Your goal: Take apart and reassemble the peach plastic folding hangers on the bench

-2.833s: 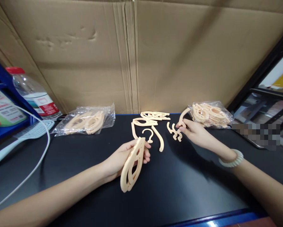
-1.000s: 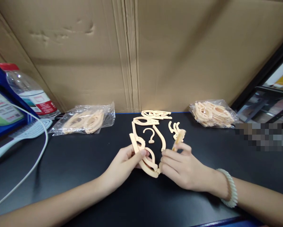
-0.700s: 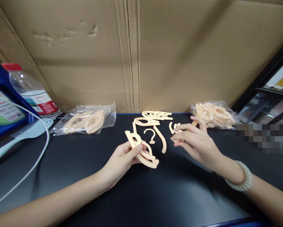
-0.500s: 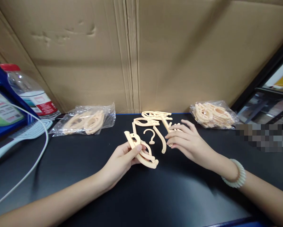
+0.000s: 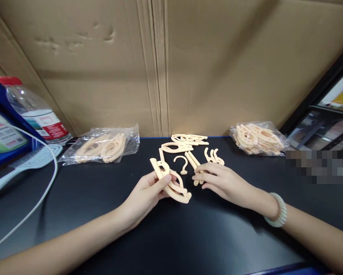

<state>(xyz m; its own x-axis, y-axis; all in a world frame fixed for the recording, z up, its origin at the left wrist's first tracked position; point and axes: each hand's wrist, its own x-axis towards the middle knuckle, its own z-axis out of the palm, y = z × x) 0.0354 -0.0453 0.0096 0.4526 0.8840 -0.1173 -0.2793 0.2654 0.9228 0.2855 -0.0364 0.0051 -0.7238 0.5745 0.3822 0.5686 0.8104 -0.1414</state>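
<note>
My left hand (image 5: 151, 189) is closed around a folded cream plastic hanger (image 5: 174, 193), thumb on top. Slightly to the right, the fingers of my right hand (image 5: 221, 179) pinch a cream hanger arm (image 5: 194, 163) low at the black tabletop, side by side with another arm; the fingertips partly cover both. A single hanger hook (image 5: 184, 166) lies between the two hands. Several more hooks (image 5: 214, 156) lie beyond my right hand. Farther back, cream folding hanger pieces (image 5: 177, 147) rest close to the cardboard.
Clear bags of cream hanger parts stand at the back left (image 5: 102, 147) and back right (image 5: 257, 139). A pale blue brush (image 5: 39, 157), a white cable (image 5: 49, 181) and a red-capped bottle (image 5: 42, 114) are at the left. Cardboard (image 5: 217, 68) walls off the back.
My right hand has moved left and down, laying the tilted hanger arm alongside the other one. The hooks it had covered now show. My left hand keeps its hold.
</note>
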